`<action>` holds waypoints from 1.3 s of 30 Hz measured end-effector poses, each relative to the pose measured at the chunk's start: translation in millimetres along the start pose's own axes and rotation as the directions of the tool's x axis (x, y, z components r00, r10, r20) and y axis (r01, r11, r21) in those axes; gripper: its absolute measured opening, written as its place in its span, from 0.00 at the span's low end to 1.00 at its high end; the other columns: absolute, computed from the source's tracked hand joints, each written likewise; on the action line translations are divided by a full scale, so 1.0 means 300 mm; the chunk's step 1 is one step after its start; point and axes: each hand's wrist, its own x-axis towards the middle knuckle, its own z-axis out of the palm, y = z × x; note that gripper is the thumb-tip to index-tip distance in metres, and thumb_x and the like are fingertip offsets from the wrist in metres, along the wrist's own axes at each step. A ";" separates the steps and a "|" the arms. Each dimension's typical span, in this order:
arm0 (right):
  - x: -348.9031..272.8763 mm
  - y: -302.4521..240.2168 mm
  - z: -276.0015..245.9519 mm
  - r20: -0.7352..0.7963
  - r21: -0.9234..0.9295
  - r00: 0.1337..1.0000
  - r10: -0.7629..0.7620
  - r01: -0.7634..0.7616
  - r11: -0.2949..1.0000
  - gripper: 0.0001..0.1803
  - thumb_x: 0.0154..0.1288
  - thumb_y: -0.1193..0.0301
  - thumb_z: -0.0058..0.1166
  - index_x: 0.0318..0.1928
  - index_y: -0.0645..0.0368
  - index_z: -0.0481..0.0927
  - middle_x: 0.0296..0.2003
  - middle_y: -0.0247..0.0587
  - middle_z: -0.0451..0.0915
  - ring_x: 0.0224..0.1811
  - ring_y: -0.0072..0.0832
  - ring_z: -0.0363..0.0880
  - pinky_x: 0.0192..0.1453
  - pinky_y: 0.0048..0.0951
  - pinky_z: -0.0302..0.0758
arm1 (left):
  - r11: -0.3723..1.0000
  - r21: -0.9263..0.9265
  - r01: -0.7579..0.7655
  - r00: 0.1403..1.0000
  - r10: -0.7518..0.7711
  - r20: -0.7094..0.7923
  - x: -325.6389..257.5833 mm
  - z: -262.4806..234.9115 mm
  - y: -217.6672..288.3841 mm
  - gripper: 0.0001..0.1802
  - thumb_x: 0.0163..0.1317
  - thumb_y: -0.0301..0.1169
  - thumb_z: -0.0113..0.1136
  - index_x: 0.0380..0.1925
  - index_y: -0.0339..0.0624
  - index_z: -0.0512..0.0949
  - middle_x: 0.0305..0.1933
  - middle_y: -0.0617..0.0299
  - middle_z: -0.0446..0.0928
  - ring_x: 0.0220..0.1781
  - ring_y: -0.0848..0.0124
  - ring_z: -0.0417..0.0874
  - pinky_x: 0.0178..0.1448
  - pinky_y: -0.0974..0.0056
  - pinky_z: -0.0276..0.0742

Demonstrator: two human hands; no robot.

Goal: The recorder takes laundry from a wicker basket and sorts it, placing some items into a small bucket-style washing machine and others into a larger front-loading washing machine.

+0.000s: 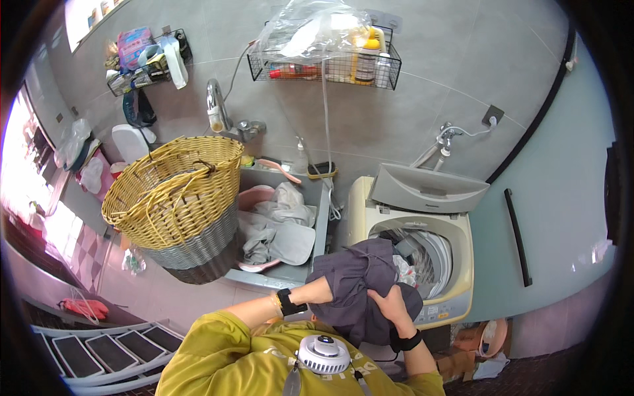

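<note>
A dark purple-grey garment with a drawstring is bunched in front of me, at the near left edge of the open washing machine. My right hand is closed on its right side, thumb on top. My left hand reaches into the cloth, which hides the fingers. Inside the machine's drum lie grey and white clothes. To the left, a grey sink holds a pink basin with wet-looking light grey cloth in it.
A tall wicker basket stands at the sink's left side. The machine's raised lid leans toward the wall. A faucet, a soap bottle and a brush are behind the sink. A wire shelf hangs above; a glass door is at right.
</note>
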 end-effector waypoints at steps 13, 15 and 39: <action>-0.013 -0.005 0.050 -0.142 0.064 0.986 -0.082 0.092 0.994 0.15 0.50 0.72 0.63 0.35 0.70 0.79 0.35 0.57 0.80 0.40 0.51 0.78 0.46 0.40 0.72 | 0.733 -0.569 0.374 0.908 -0.413 0.065 -0.078 0.036 -0.020 0.29 0.60 0.21 0.51 0.63 0.32 0.59 0.67 0.53 0.61 0.67 0.67 0.62 0.70 0.66 0.53; -0.014 0.022 -0.001 -0.118 -0.098 0.983 -0.138 0.126 0.987 0.15 0.48 0.73 0.62 0.36 0.69 0.79 0.34 0.57 0.80 0.41 0.52 0.77 0.47 0.41 0.72 | 0.617 -0.675 0.405 0.877 -0.471 0.096 -0.071 -0.076 0.063 0.24 0.62 0.22 0.52 0.59 0.33 0.65 0.58 0.60 0.71 0.57 0.72 0.70 0.61 0.69 0.65; -0.103 0.149 -0.437 -0.590 -0.214 0.805 0.060 -0.228 0.950 0.19 0.56 0.76 0.56 0.47 0.74 0.73 0.43 0.60 0.77 0.46 0.52 0.75 0.52 0.38 0.69 | 0.860 0.253 0.443 0.324 0.110 -0.940 0.192 -1.537 0.447 0.15 0.51 0.27 0.65 0.39 0.36 0.78 0.29 0.55 0.81 0.29 0.70 0.83 0.36 0.64 0.77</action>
